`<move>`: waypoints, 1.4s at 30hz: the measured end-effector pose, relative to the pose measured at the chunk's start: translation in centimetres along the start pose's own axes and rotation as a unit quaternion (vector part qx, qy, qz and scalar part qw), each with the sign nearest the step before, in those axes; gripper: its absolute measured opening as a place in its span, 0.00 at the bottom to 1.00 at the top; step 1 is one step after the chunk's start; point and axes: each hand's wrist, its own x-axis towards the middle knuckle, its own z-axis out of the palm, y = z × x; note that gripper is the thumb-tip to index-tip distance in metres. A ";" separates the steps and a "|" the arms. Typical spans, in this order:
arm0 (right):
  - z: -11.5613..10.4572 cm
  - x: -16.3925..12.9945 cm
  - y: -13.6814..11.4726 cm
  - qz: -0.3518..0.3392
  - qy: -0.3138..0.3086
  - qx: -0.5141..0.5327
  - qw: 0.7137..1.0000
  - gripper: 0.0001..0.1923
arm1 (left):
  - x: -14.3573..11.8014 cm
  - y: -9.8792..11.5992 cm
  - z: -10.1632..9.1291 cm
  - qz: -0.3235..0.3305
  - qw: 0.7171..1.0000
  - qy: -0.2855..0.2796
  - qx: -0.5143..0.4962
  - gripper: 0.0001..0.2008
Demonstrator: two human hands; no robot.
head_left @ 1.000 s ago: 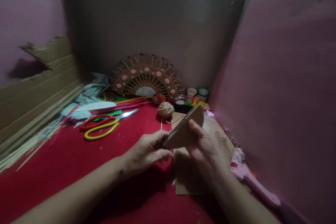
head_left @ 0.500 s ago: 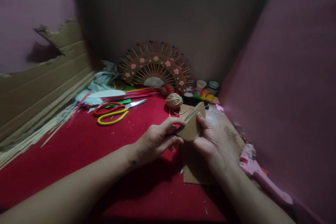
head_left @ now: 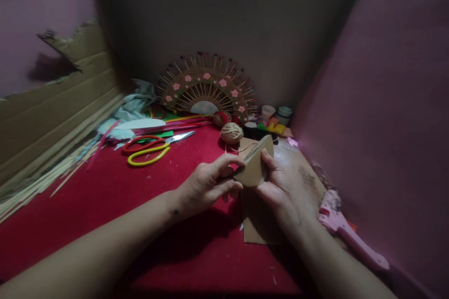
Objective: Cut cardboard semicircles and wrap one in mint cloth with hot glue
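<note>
Cardboard piece (head_left: 253, 171) | lower edge hidden by both hands' fingers (head_left: 229, 163)

Single view, head-worn camera, looks forward and down onto red tabletop (head_left: 105, 205). Landmark: half-round stick fan (head_left: 206, 88) stands upper centre, far from lens, against back board. Both forearms enter from bottom edge, hands close to lens, nearer than fan. Pink wall fills right of fan, cardboard sheet (head_left: 52, 107) left. No second view to overlap
</note>
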 end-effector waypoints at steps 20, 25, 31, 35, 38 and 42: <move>-1.7 1.0 -0.6 0.026 -0.125 -0.061 0.990 0.07 | 0.1 1.6 0.8 -0.074 0.969 0.043 -0.231 0.13; -1.8 0.8 -0.6 0.020 -0.110 -0.053 0.992 0.08 | 0.2 1.6 0.7 -0.102 0.962 0.045 -0.249 0.12; -0.6 0.1 -0.3 0.004 -0.031 -0.021 0.999 0.07 | 0.3 1.6 0.4 -0.113 0.968 0.029 -0.224 0.13; -0.1 -0.2 0.1 -0.052 -0.018 -0.038 0.998 0.10 | 0.5 1.7 0.3 -0.137 0.973 0.027 -0.181 0.23; -0.1 -0.5 0.6 -0.130 -0.043 -0.083 0.987 0.13 | 0.6 1.4 0.3 -0.163 0.982 0.012 -0.093 0.15; 0.2 -1.2 1.1 -0.241 -0.130 -0.159 0.949 0.15 | 0.4 0.6 0.3 -0.152 0.987 -0.021 0.052 0.08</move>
